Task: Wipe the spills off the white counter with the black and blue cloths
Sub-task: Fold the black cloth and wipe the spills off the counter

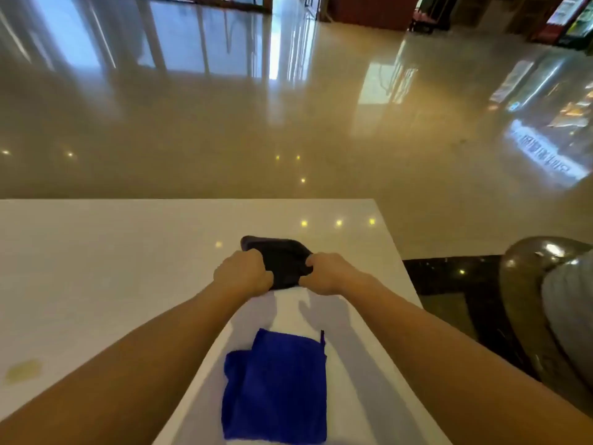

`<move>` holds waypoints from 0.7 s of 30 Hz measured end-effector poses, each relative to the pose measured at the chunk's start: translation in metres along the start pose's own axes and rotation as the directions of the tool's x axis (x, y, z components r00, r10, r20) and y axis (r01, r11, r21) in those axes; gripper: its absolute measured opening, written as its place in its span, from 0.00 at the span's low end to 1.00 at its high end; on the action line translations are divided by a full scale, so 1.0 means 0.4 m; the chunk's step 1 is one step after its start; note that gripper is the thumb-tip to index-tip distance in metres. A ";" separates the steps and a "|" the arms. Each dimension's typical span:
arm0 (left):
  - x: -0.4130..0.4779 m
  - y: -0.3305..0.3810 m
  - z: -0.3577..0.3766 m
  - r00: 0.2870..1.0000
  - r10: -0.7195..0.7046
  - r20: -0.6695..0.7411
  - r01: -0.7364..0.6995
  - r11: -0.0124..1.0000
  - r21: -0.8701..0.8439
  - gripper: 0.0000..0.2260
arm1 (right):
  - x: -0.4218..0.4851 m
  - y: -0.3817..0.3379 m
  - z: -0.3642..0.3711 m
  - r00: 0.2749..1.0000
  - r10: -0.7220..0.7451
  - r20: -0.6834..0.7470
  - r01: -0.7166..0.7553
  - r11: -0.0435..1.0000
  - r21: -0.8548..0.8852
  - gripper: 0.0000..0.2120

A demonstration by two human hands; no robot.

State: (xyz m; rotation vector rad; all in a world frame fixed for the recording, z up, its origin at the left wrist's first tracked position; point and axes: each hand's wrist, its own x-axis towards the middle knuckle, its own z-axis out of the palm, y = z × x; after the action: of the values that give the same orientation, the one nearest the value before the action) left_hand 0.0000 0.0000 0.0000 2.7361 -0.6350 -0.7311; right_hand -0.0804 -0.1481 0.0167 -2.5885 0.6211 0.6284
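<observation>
A black cloth (pixel 282 261) lies bunched on the white counter (pixel 112 268), out in front of me. My left hand (pixel 244 274) grips its left side and my right hand (pixel 327 273) grips its right side, both with fingers curled into the fabric. Nearer to me, between my forearms, a blue cloth (pixel 276 390) lies folded flat on the counter, untouched. A yellowish spill (pixel 23 371) marks the counter at the near left, beside my left forearm.
The counter ends at a far edge and a right edge, with a glossy tan floor (pixel 288 123) beyond. A shiny dark rounded object (pixel 526 284) stands off the counter's right side. Small ceiling-light reflections dot the counter near the black cloth.
</observation>
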 end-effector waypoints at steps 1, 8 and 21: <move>0.013 -0.007 0.036 0.999 -0.031 -0.025 0.031 0.999 -0.031 0.15 | 0.028 0.009 0.038 1.000 0.031 0.004 -0.031 0.999 0.033 0.19; 0.110 -0.019 0.175 0.932 -0.257 -0.254 0.122 0.885 -0.449 0.29 | 0.154 0.030 0.185 0.942 0.121 -0.314 -0.039 0.967 0.253 0.13; -0.136 -0.160 0.117 0.946 -0.293 0.136 0.071 -0.221 -0.973 0.15 | 0.063 -0.117 0.213 0.940 0.021 0.341 -0.341 0.017 0.940 0.18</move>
State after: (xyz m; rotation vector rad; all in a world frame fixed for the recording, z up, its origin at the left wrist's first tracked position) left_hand -0.0448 0.0761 -0.0383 1.1677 0.4414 -0.5890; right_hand -0.0645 -0.0775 -0.0530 -0.9915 0.8811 0.2999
